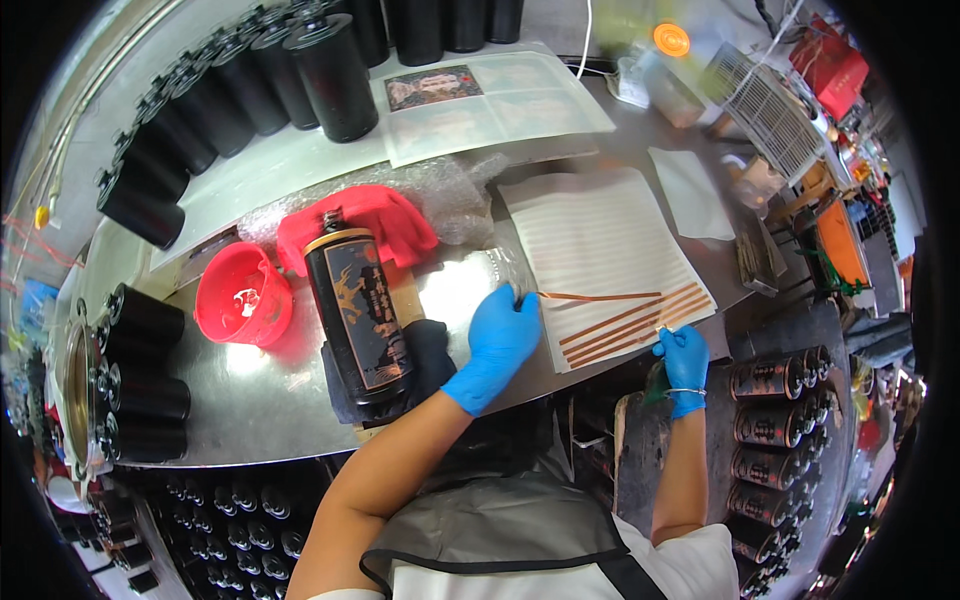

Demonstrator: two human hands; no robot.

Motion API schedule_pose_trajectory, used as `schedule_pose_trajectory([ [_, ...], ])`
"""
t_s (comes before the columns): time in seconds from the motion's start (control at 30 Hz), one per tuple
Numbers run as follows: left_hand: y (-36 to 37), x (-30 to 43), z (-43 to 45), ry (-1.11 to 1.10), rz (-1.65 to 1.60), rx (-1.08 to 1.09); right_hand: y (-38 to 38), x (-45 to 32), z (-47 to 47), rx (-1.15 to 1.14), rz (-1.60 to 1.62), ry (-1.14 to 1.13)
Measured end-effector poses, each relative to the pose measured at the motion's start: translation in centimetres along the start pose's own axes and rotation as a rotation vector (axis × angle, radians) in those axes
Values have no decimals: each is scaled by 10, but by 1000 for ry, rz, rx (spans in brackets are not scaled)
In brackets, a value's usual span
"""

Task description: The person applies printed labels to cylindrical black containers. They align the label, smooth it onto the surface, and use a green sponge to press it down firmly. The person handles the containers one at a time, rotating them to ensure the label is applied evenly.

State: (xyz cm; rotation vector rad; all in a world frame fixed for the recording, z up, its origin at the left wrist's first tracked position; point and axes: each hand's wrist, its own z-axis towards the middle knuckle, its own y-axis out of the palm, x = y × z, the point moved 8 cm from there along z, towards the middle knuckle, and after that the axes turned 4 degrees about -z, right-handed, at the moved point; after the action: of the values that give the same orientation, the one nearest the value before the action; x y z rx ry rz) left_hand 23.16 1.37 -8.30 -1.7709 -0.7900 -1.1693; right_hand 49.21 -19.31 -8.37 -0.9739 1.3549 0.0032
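My left hand (pixel 504 330), in a blue glove, pinches the left end of a thin copper-coloured strip (pixel 600 296) at the backing sheet's left edge. The strip stretches right, partly over the white backing sheet (pixel 592 225). Several more such strips (pixel 626 330) lie side by side near the sheet's lower edge. At their right ends, my gloved right hand (pixel 684 364) has its fingertips together on a small pale piece, too small to identify. Left of my left hand, a black bottle (pixel 358 315) with a gold shoulder band and decorated label lies on a dark folded cloth (pixel 431 352).
A pink bucket (pixel 244 296), red cloth (pixel 375 217) and bubble wrap (pixel 450 195) surround the bottle on the metal table (pixel 247 405). Plain black bottles (pixel 330 79) line the back; a label sheet (pixel 499 94) lies beside them. Labelled bottles (pixel 765 424) stand at right.
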Motion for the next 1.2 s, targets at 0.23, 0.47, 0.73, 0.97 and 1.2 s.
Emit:
schedule_pose_trajectory([
  [0.23, -19, 7, -15, -65, -294, -249, -9, -102, -35, 169, -413, -231],
  [0.47, -80, 96, -79, 252, 199, -501, 138, -244, -94, -1050, -165, -887],
  [0.73, -175, 52, -124, -7, -110, -261, 207, -268, -152, -1481, -130, -669],
  [0.97, -204, -2, -146, -436, -415, -134, 229, -261, -181, -1567, -162, -586],
  [1.2, -223, -15, -148, -289, -411, 100, 222, -261, -180, -1340, -2, -452],
])
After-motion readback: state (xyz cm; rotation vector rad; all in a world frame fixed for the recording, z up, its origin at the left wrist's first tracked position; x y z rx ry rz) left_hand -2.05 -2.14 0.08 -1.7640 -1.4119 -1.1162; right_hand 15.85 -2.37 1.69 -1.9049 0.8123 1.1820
